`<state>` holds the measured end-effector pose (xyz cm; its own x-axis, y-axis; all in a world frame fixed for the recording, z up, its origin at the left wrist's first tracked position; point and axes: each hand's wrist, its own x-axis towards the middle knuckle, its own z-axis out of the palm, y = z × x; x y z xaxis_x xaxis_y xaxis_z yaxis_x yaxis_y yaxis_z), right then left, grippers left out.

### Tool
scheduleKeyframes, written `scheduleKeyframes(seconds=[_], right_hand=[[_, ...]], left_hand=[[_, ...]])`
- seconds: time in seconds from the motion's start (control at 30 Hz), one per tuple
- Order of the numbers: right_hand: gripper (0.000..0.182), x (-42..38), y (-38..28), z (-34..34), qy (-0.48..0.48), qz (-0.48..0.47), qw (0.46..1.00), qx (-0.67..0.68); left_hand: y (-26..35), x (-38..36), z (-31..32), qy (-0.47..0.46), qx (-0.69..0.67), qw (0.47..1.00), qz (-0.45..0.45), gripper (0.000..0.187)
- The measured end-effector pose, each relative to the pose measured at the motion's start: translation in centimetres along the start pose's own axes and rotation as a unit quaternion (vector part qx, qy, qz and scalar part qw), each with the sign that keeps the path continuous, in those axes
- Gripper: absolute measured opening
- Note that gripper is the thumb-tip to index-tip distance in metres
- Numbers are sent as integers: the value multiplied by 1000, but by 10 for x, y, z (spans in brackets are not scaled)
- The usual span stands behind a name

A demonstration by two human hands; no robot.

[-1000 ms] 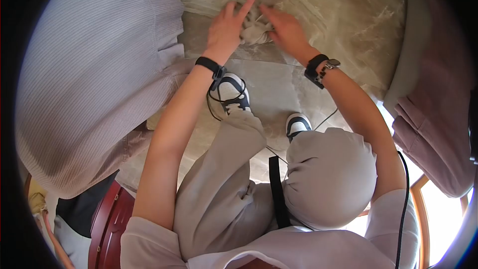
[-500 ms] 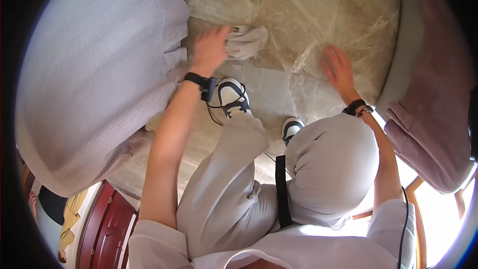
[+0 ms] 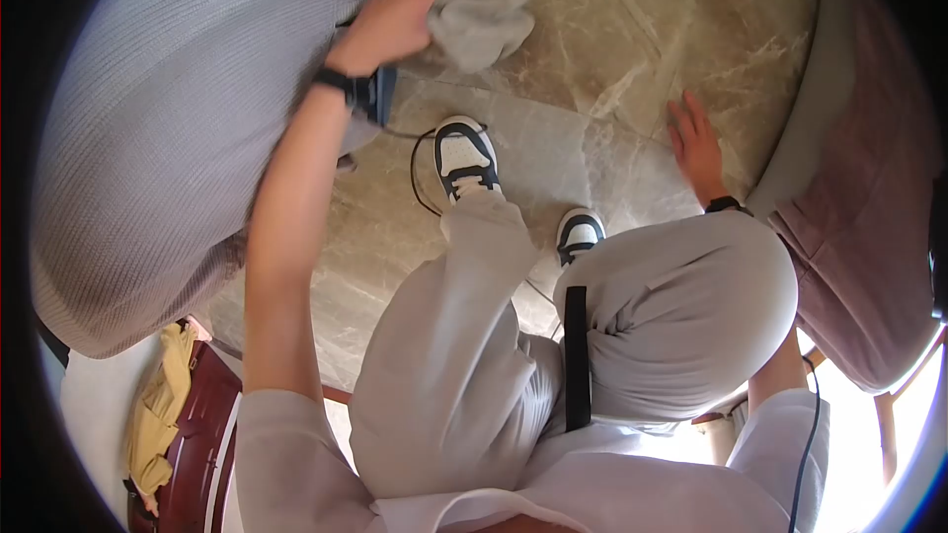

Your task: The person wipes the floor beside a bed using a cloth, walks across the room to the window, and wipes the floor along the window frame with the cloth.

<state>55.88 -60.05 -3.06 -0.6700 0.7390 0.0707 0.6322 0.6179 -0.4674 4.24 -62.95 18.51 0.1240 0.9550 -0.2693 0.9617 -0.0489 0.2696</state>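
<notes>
Gripping grey cloth (image 3: pixel 482 28) in left hand (image 3: pixel 387 28) near left edge of floor (image 3: pixel 612 59) (with fingers parted on right hand (image 3: pixel 699 150) near right edge).

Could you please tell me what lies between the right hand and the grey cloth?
In the head view, only a bare stretch of marbled floor shows between the right hand and the grey cloth.

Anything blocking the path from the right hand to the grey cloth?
Nothing visible does: in this view, only the stone-patterned floor shows between the right hand and the grey cloth, which the left hand is gripping.
</notes>
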Motion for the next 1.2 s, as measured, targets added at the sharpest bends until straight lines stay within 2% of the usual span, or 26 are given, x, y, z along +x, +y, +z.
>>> scheduleKeyframes(seconds=[0.07,0.17,0.23,0.27,0.37,0.43,0.5,0.57,0.6,0.7,0.77,0.83,0.9,0.97,1.0,1.07,1.1,1.2], right_hand=[[47,-1,2,-5,-10,1,1000,2],[48,-8,4,-14,-24,8,1000,-1],[48,-14,0,-12,-26,15,1000,6],[48,-16,-2,-11,-19,14,1000,3],[48,-18,-2,-12,-3,12,1000,-2],[48,-11,2,-12,2,15,1000,0],[49,0,13,-9,6,21,1000,10],[50,-2,12,-15,-7,39,999,18],[51,-3,8,-17,-11,42,999,18],[52,-16,-5,-33,4,15,1000,20],[53,-11,-7,-28,8,6,1000,23],[53,-37,3,-46,-13,14,1000,-13],[54,-38,-2,-50,-18,16,999,-22],[54,-12,-4,-27,-24,25,999,-1],[54,-11,2,-22,-32,22,999,4],[54,-10,6,-19,-43,11,999,27],[53,-11,4,-28,-45,6,998,46],[51,-28,-6,-54,-65,-6,998,9]], left_hand=[[6,50,-19,-30,35,998,37,47],[63,89,-86,-51,34,998,15,36],[72,91,-109,25,74,990,114,35],[78,87,-117,27,73,991,111,37],[118,50,-134,-29,88,994,60,34],[114,11,-120,-16,51,998,35,48],[146,-22,-127,-1,51,998,-44,49],[154,-64,-124,33,23,993,-114,47],[172,-95,-134,41,-2,985,-170,53],[202,-220,-135,79,-70,941,-320,64],[228,-273,-144,138,-183,881,-414,67],[264,-313,-155,207,-252,837,-440,68],[289,-374,-163,270,-206,795,-503,67],[318,-432,-160,400,-169,746,-505,58],[325,-442,-151,446,-154,722,-505,57],[322,-434,-129,473,-133,702,-516,54],[305,-407,-105,462,-133,703,-524,52],[294,-387,-97,438,-126,714,-532,48]])
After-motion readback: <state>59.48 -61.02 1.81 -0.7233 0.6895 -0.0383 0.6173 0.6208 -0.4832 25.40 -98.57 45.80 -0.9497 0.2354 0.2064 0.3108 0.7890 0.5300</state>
